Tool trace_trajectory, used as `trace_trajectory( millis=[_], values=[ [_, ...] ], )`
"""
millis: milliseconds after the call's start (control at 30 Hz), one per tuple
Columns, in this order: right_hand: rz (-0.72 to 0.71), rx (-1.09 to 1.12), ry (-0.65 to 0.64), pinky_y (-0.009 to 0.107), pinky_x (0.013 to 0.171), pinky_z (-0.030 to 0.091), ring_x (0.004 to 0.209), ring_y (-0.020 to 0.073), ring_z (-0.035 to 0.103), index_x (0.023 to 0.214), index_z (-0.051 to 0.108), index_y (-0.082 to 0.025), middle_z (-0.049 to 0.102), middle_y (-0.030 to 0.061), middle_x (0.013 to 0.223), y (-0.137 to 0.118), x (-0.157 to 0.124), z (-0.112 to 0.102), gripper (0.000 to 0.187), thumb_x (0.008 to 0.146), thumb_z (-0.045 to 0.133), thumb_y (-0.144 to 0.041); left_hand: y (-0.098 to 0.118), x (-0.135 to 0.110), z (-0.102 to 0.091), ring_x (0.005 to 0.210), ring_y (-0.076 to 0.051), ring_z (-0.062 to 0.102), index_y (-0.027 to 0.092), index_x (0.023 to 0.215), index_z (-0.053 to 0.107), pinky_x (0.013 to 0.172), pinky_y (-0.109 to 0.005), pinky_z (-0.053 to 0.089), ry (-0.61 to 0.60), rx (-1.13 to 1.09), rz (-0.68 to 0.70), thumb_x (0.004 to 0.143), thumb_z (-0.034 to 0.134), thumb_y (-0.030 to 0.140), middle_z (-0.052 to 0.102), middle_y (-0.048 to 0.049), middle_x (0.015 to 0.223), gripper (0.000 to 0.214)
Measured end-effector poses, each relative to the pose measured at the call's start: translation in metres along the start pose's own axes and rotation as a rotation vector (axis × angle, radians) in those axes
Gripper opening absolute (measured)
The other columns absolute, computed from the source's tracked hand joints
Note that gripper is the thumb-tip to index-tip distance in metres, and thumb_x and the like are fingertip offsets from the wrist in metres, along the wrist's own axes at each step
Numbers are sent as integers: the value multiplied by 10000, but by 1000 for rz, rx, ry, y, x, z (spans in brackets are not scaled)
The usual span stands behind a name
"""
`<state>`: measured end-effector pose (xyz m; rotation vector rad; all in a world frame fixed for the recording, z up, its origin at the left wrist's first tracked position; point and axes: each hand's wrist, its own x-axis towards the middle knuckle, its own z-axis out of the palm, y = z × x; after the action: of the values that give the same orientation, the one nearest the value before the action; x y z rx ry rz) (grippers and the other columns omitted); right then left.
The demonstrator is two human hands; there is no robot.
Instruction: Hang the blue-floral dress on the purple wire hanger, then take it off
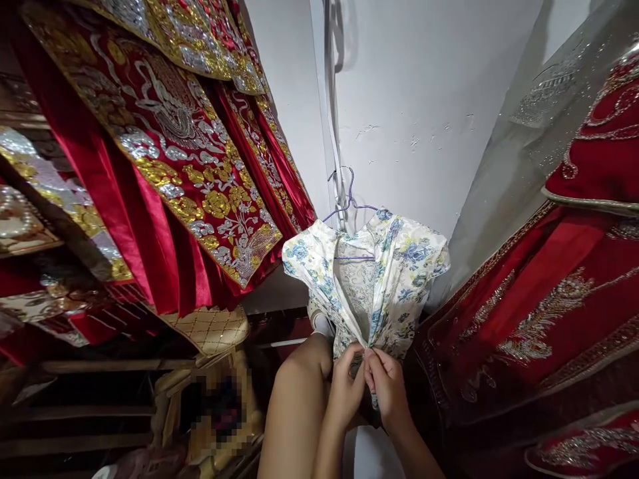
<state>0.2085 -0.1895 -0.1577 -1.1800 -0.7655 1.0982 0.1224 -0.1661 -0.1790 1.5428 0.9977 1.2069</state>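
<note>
A short-sleeved white dress (412, 256) with blue and yellow flowers hangs on a thin purple hanger (351, 204) in front of the wall. Its front is parted from the neck down to about the waist, and the inner fabric shows through the gap. Where the two edges meet, my left hand (348, 382) pinches the cloth from the left. My right hand (384, 376) grips it right beside, fingers closed and thumbs close together. Whatever fastener lies under my fingertips is hidden.
Red garments with gold and silver embroidery (214, 173) hang at the left. More beaded red clothing (544, 306) and a sheer grey fabric (492, 179) hang at the right. A bamboo-like wooden frame (164, 399) stands lower left. My bent leg (297, 399) is beside the dress.
</note>
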Motion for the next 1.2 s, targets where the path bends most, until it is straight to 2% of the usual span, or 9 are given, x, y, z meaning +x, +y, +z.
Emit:
trace_trajectory(
  millis=[133, 333, 467, 600, 667, 733, 900, 1033, 1200],
  values=[
    [-45, -5, 86, 268, 456, 288, 445, 112, 298, 520, 394, -253, 337, -57, 452, -2, 2, 1, 527, 792, 627, -639, 2, 17, 3, 797, -200, 591, 191, 860, 622, 780, -304, 479, -70, 82, 80, 936, 526, 301, 656, -55, 832, 164],
    [-112, -135, 44, 276, 476, 286, 477, 125, 318, 570, 476, -227, 343, -55, 476, -5, 8, -4, 512, 819, 634, -646, -29, 8, 22, 807, -225, 599, 215, 841, 598, 777, -332, 469, 78, 127, 64, 945, 514, 317, 653, -66, 848, 168],
    [-268, -247, -24, 275, 491, 281, 489, 127, 345, 595, 546, -209, 366, -50, 487, -38, 25, 0, 465, 883, 593, -571, -54, 3, 24, 833, -253, 620, 217, 876, 637, 812, -362, 476, 191, 112, 36, 928, 560, 345, 672, -89, 877, 159],
    [-369, -279, -32, 275, 506, 286, 483, 123, 346, 590, 561, -202, 377, -54, 473, -67, 54, -6, 434, 896, 584, -509, -55, 4, 20, 786, -226, 600, 218, 832, 573, 775, -334, 468, 215, 116, 35, 972, 488, 375, 621, -57, 816, 227],
    [-349, -275, -17, 273, 507, 293, 493, 125, 356, 599, 565, -200, 392, -54, 483, -56, 62, -13, 419, 872, 609, -515, -52, 3, 21, 783, -215, 593, 215, 839, 562, 765, -318, 465, 199, 109, 48, 979, 483, 380, 615, -52, 822, 230],
    [-309, -269, -5, 270, 511, 312, 505, 126, 374, 614, 555, -201, 413, -57, 501, -28, 59, -19, 411, 814, 673, -540, -51, -1, 22, 780, -209, 593, 213, 842, 560, 756, -308, 462, 182, 101, 49, 987, 472, 391, 619, -52, 827, 245],
    [-171, -185, 25, 278, 544, 411, 561, 162, 507, 689, 562, -200, 558, -13, 577, 40, 28, -24, 450, 761, 714, -618, -51, -9, 19, 772, -204, 602, 215, 834, 555, 746, -295, 465, 170, 72, 7, 989, 473, 427, 627, -42, 809, 275],
    [-178, -149, 13, 276, 551, 415, 559, 161, 509, 759, 571, -210, 538, -35, 558, 39, 24, -21, 389, 769, 731, -565, -45, -11, 14, 767, -196, 599, 212, 824, 544, 745, -288, 468, 165, 96, 23, 988, 472, 387, 617, -35, 790, 250],
    [-182, -185, 3, 261, 515, 353, 487, 128, 418, 807, 530, -224, 434, -97, 499, 29, 31, -15, 340, 757, 747, -480, -41, -13, 13, 750, -190, 590, 209, 806, 552, 731, -278, 463, 167, 93, 14, 973, 483, 359, 624, -33, 770, 235]
  ],
)
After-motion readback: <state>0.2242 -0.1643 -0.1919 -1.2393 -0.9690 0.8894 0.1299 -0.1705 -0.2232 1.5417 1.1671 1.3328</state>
